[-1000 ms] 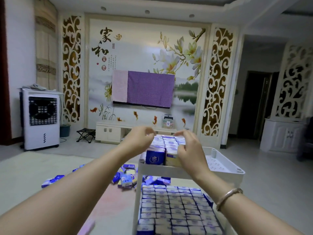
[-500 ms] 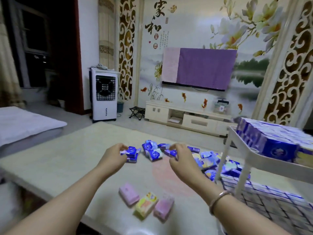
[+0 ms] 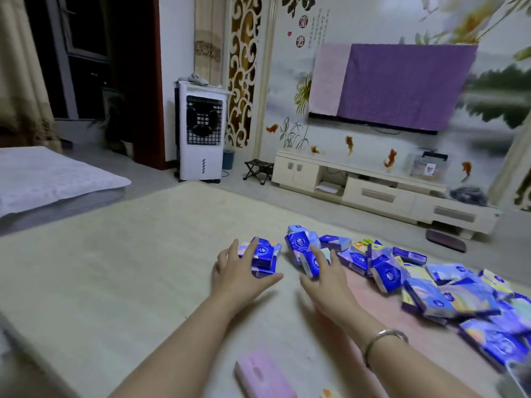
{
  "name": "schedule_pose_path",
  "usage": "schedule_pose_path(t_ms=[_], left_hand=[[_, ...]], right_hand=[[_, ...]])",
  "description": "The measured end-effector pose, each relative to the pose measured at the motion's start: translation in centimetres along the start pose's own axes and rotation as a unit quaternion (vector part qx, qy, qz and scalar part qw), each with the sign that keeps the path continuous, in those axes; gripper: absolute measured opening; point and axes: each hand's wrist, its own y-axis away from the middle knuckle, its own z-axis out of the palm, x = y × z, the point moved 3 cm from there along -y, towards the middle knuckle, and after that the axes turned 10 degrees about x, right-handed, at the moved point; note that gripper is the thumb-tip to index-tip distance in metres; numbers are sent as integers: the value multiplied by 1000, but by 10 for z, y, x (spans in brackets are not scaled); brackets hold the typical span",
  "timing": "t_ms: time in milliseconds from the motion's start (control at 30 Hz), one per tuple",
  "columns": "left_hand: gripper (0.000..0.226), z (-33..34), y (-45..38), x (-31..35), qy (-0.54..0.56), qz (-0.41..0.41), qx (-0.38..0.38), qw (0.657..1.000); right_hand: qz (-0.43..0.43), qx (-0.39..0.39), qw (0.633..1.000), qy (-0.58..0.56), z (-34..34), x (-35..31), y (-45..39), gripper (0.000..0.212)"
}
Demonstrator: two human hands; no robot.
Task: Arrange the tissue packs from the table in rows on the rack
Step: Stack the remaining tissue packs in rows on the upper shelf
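Blue tissue packs (image 3: 382,268) lie heaped on table (image 3: 115,268). Left hand (image 3: 238,271) now down on small stack (image 3: 263,255) at heap's left end, fingers curling round it. Right hand (image 3: 324,278) spread flat, touches next packs. Rack gone from view; next load starts.

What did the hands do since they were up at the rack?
Both hands left the rack, now out of view, and came down to the table. The left hand grips a small stack of blue packs; the right hand reaches the pile. The pink pack stayed put.
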Motion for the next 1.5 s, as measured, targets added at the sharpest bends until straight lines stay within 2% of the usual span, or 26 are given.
schedule_pose_path(t_ms=[100, 167, 233, 333, 400, 500, 600, 700, 833, 933, 1067, 1167, 1333, 1400, 1467, 1500], left_hand=[[90, 20, -1, -2, -44, -8, 71, 996], [78, 22, -3, 1, -52, 7, 109, 993], [67, 20, -3, 1, -24, 7, 108, 994], [55, 14, 5, 2, 54, -13, 78, 995], [49, 4, 13, 10, 163, -50, 60, 984], [37, -23, 27, 48, 357, -95, 38, 929], [35, -62, 53, 106, 442, -80, 6, 894], [35, -107, 87, 162, 473, -26, -23, 880], [42, -164, 131, 228, 478, 54, -22, 876], [59, -193, 163, 272, 448, 131, -26, 884], [76, -212, 203, 332, 388, 219, -48, 894], [86, -209, 230, 375, 340, 256, -73, 902], [80, -186, 269, 435, 320, 301, -161, 884], [79, -176, 279, 453, 295, 323, -166, 884], [75, -167, 284, 466, 234, 358, -132, 894], [72, -161, 284, 471, 199, 380, -110, 897]], right_hand=[[47, 26, 999, 7, 20, 14, -18, 77], [74, 59, 995, 20, 23, 17, -25, 69], [85, 75, 993, 18, 20, 15, -23, 58], [87, 62, 993, -52, 7, 11, -8, 52], [95, 59, 985, -131, -13, 5, 8, 39], [166, 38, 947, -273, -51, -7, 33, 21], [207, 4, 912, -353, -102, -32, 57, 5], [189, -12, 905, -381, -164, -63, 78, 21], [184, -10, 891, -416, -251, -96, 108, 41], [169, -13, 877, -450, -313, -109, 134, 55], [114, -14, 904, -412, -388, -102, 171, 54], [104, 2, 910, -401, -428, -80, 193, 49], [131, 86, 894, -419, -491, -22, 222, 33], [160, 138, 881, -424, -516, 7, 227, 46], [181, 180, 874, -415, -536, 38, 229, 64], [182, 193, 875, -405, -544, 51, 230, 65]])
